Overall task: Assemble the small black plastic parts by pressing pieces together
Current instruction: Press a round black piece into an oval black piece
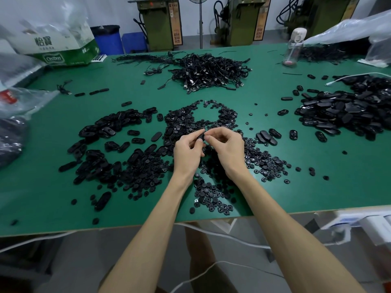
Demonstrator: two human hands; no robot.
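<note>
A workshop with olive-green machines [158,24] along the back wall holds a green-topped table [127,85] that fills most of the frame. Just above the table's centre, a small black plastic oval part [202,136] is held between both hands. What shows of it slants from lower left to upper right, and fingertips cover its ends. The left hand [187,150] has its grip pinched on the part's left side. The right hand [229,148] has its grip curled and pinched on the right side.

Beneath and around the hands lies a spread of small black round plastic discs [213,117]. A heap of black oval shells [110,125] lies at centre left, and a second heap of black oval covers [342,111] at right. A tangle of black cables [211,70] lies at upper centre. A clear water bottle [293,47] stands at upper right, and a white-and-green cardboard carton [61,49] at upper left.
</note>
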